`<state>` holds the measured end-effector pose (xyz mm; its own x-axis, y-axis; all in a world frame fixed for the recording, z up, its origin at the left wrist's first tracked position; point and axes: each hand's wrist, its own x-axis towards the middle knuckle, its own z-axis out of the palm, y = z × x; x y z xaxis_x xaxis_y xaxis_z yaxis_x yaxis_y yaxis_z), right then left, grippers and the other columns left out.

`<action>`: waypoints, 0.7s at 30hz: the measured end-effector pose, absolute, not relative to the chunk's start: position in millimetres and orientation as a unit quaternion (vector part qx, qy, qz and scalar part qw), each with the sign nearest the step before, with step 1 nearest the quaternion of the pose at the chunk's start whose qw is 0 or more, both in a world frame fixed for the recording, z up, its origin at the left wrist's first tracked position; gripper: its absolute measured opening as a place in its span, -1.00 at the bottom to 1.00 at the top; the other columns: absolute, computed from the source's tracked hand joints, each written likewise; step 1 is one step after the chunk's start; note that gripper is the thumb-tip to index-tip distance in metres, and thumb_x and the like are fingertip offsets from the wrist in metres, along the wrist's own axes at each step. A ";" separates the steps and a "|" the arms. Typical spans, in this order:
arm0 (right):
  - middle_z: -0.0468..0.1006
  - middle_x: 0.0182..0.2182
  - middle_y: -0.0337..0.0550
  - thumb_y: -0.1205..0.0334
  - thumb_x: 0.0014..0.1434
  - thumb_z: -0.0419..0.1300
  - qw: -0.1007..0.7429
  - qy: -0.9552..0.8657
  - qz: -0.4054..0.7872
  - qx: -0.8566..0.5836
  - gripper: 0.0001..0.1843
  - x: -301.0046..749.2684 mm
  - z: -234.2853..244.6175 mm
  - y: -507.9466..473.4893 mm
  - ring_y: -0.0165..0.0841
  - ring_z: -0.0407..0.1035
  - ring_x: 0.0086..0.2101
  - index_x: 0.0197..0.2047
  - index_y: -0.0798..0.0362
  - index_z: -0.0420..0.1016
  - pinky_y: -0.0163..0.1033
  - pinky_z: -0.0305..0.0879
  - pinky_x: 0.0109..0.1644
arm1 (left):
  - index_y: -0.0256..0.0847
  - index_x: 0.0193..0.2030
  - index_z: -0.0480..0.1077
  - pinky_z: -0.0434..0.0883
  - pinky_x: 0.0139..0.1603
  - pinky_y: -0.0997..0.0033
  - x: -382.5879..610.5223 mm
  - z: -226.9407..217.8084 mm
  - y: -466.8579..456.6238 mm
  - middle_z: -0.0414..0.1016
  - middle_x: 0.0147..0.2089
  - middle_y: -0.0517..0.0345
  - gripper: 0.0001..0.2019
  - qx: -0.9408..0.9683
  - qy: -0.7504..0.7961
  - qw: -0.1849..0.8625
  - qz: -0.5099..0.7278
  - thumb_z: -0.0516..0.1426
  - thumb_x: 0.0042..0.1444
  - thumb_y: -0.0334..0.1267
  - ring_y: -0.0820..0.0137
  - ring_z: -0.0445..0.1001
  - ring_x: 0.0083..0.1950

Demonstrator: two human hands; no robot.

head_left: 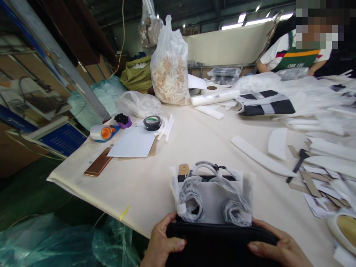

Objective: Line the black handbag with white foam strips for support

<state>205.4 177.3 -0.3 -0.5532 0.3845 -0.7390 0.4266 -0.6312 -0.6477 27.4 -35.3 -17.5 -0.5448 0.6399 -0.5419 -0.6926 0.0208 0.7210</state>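
Pinching the black bag (219, 244), left hand (164, 240) and right hand (282, 244) had opposite ends | long axis ran crosswise between 'em | wrapped handle (205, 165) sat just beyond

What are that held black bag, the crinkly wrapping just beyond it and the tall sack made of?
Black bag: perhaps leather or imitation, going by its smooth, dark look; fabric is possible.
Wrapping: probably thin plastic or tissue, being whitish and crinkled.
Sack: apparently thin plastic, slightly shiny, since tan scraps show through.
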 end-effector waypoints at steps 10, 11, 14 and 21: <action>0.56 -0.47 -0.24 0.19 -0.31 0.35 0.009 0.463 -0.766 0.446 -0.43 199.5 11.9 175.1 -0.20 0.44 -0.42 -0.12 0.06 0.45 -0.25 0.34 -0.34 | -0.30 -0.17 0.43 0.35 -0.28 0.35 15.4 5.5 -24.5 0.48 -0.38 0.08 -0.47 0.014 0.543 0.548 0.637 0.27 -0.44 -0.41 0.25 0.42 -0.31; 0.56 -0.49 -0.25 0.20 -0.31 0.34 0.012 0.482 -0.757 0.442 -0.44 198.3 14.6 176.3 -0.23 0.43 -0.44 -0.13 0.06 0.46 -0.27 0.32 -0.36 | -0.32 -0.18 0.43 0.34 -0.29 0.35 15.7 4.2 -23.2 0.48 -0.37 0.07 -0.49 0.002 0.546 0.541 0.640 0.26 -0.44 -0.41 0.26 0.42 -0.31; 0.55 -0.49 -0.25 0.22 -0.29 0.32 0.029 0.544 -0.731 0.411 -0.47 195.8 19.0 180.9 -0.27 0.41 -0.45 -0.14 0.07 0.47 -0.31 0.29 -0.40 | -0.34 -0.17 0.41 0.33 -0.31 0.35 18.2 -2.6 -21.3 0.50 -0.36 0.04 -0.47 -0.035 0.551 0.524 0.649 0.20 -0.45 -0.47 0.29 0.42 -0.37; 0.53 -0.37 -0.22 0.17 -0.35 0.37 -0.026 0.539 -0.747 0.389 -0.41 202.7 6.9 183.2 -0.24 0.40 -0.38 -0.14 0.05 0.43 -0.26 0.32 -0.33 | -0.35 -0.14 0.39 0.34 -0.36 0.31 20.2 -5.4 -21.0 0.50 -0.39 0.06 -0.44 -0.024 0.577 0.513 0.635 0.19 -0.46 -0.45 0.22 0.45 -0.39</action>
<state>202.7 183.2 6.9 -0.6962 0.4585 -0.5523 0.3799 -0.4174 -0.8255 20.2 -21.0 -5.4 -0.4723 0.6242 -0.6223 -0.6797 0.1915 0.7080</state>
